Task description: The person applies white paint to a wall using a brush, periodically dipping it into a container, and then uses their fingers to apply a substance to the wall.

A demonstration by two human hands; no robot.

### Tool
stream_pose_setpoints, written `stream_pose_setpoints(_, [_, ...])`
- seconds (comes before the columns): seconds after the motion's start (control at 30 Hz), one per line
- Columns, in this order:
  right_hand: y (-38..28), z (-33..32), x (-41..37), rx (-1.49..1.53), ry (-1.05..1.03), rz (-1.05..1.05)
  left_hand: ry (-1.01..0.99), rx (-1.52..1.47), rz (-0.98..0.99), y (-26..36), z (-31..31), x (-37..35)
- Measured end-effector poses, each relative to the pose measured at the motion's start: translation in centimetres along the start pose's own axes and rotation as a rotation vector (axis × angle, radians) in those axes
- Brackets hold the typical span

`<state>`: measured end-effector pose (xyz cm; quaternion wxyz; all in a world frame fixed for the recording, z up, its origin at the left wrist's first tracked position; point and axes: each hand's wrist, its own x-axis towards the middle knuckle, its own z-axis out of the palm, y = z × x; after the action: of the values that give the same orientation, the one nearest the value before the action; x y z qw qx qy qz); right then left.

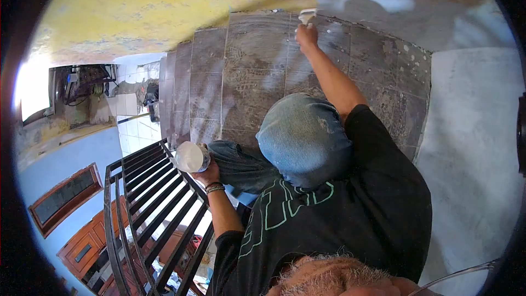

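Note:
At the foot of the wall, my right hand (pixel 307 37) is closed around a paintbrush (pixel 308 15), its arm stretched out over the floor. The brush has a pale head, close to the line where the tiles meet the wall. My left hand (pixel 208 173) grips a clear plastic cup (pixel 190 157) from the side, beside my left knee and near the railing. Something whitish fills the cup, though I cannot make out its level. Above the brush, the wall carries a grey-white patch (pixel 367 3) next to worn yellow paint (pixel 164 8).
Dark, stained tiles (pixel 255 49) with whitish specks lie before me. A black metal railing (pixel 159 197) runs along my left, with a lower space, wooden doors (pixel 96 235) and a blue wall showing beyond it. A grey-white wall (pixel 474 131) rises on the right.

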<state>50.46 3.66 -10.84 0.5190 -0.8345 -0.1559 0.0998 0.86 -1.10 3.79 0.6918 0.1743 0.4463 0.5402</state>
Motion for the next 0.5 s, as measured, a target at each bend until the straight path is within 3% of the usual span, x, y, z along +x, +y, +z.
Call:
stream_pose_setpoints(0.03, [2.0,1.8,0.5,-0.415,0.122,-0.392,0.004,-0.006,-0.007,0.0,-0.3,0.2])
stream_pose_setpoints(0.07, [0.1,1.7,-0.3,-0.415,0.122,-0.393,0.004,-0.006,-0.007,0.0,-0.4,0.3])
stream_pose_setpoints(0.13, [-3.8,0.7,-2.5,0.099,-0.235,0.146,-0.028,-0.033,-0.018,-0.1,-0.6,0.4])
stream_pose_setpoints(0.17, [-5.1,-0.3,-3.7,0.095,-0.237,0.147,-0.025,-0.034,-0.020,-0.1,-0.6,0.2])
stream_pose_setpoints(0.27, [-7.3,-2.8,-7.0,0.646,-0.403,0.402,0.023,-0.064,0.006,0.0,-0.4,0.2])
stream_pose_setpoints(0.3, [-7.0,-3.6,-7.1,0.643,-0.406,0.401,0.004,-0.044,-0.010,0.0,-0.8,0.2])
stream_pose_setpoints(0.37, [-5.4,-5.0,-7.1,0.765,-0.159,0.508,-0.011,-0.023,-0.029,0.0,-1.5,0.3])
stream_pose_setpoints(0.5, [-3.7,-8.6,-4.7,0.809,0.005,0.563,-0.024,-0.036,-0.038,-0.2,-1.6,0.6])
